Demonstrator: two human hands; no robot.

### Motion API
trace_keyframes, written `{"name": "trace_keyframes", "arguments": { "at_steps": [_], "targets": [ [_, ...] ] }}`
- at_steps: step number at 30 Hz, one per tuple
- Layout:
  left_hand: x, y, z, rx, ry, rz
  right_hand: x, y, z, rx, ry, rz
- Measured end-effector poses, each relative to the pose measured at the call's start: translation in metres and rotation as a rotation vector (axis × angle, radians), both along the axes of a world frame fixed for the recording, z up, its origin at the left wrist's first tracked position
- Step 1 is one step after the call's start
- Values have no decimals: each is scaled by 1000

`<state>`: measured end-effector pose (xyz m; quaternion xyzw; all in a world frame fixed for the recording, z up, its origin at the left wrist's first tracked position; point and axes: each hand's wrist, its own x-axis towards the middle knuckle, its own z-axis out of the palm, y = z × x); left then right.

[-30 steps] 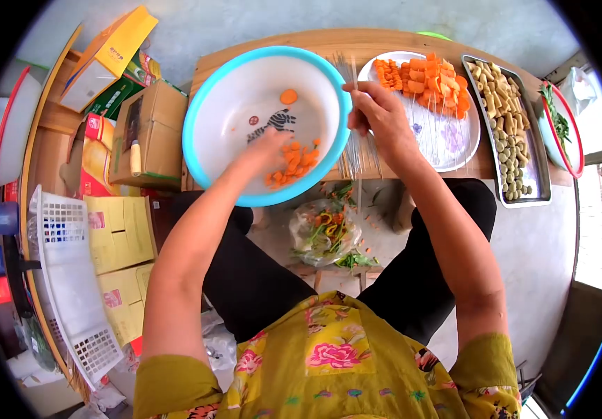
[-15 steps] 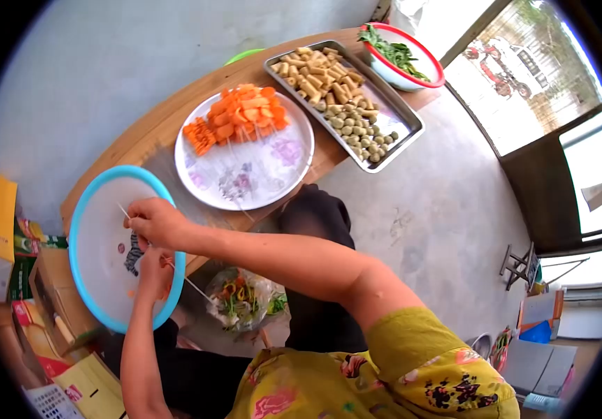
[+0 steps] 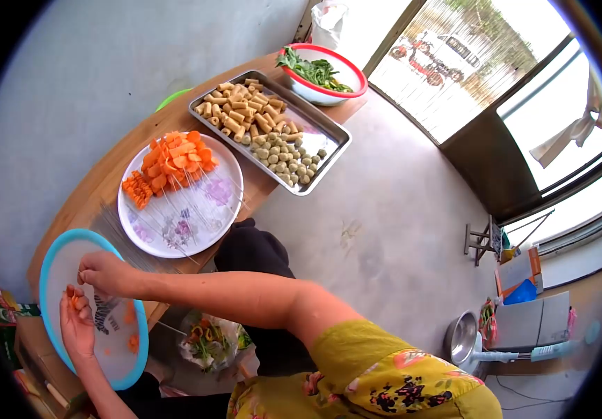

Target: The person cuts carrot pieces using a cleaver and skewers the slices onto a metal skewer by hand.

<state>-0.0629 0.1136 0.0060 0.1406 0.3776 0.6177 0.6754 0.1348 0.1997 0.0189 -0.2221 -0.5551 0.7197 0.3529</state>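
Note:
My left hand (image 3: 79,327) is inside a white basin with a blue rim (image 3: 144,335), its curled fingers gripping thin orange carrot slices (image 3: 74,302). Just above it, my right hand (image 3: 109,274) is closed in a pinch; what its fingertips hold is too small to make out. A few carrot pieces (image 3: 133,342) lie in the basin. Beside the basin, a white floral plate (image 3: 211,222) bears skewered carrot slices (image 3: 178,159), with the thin sticks pointing toward me. Loose bare skewers (image 3: 129,241) lie on the table between plate and basin.
A metal tray (image 3: 315,129) holds brown tube-shaped pieces and greenish balls. Behind it stands a red-rimmed bowl (image 3: 362,82) of green leaves. A plastic bag of vegetable scraps (image 3: 206,342) sits below the table edge. Cardboard boxes (image 3: 25,332) stand at left, a metal bowl (image 3: 463,336) at right.
The view has swung right, so the table and its dishes appear further left. My left hand has turned up, showing the carrot slices in its fingers. The stick seen at my right fingertips no longer shows.

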Motion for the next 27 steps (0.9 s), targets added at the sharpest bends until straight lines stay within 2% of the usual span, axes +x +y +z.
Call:
{"name": "trace_keyframes", "arguments": {
  "at_steps": [5,9,11,14,15,16,17,18,19,20,22,23,24,25,27],
  "targets": [
    [0,9,-14,169,65,-154,-7,2,-10,-32,19,6],
    [12,9,0,123,222,-157,-21,4,-17,-78,36,26],
    [12,9,6,147,277,-201,-29,6,-24,-33,95,-47],
    [-1,9,-3,107,329,-154,-14,6,-2,-86,37,11],
    [-6,9,-9,95,334,-134,-18,10,-11,105,24,-39],
    [-11,10,-19,107,292,-152,-30,22,-31,741,111,-196],
    [-22,6,-26,108,266,-149,-43,33,-54,1307,200,-575],
    [-12,7,-20,183,284,-137,-29,24,-34,701,83,-99],
    [-5,9,-14,93,181,-98,-13,13,-12,13,-72,85],
    [9,10,-3,69,129,-59,-11,9,-7,-101,-56,93],
    [4,10,-14,15,27,-25,-4,2,10,-66,-206,108],
    [-3,9,-18,178,-106,-158,-1,0,12,-49,-212,134],
    [13,8,1,43,-6,0,0,-2,18,-110,-255,150],
    [11,8,0,95,-46,-1,0,-1,16,-73,-259,166],
    [11,7,8,85,32,28,1,-1,18,-67,-258,169]
  ]
}}
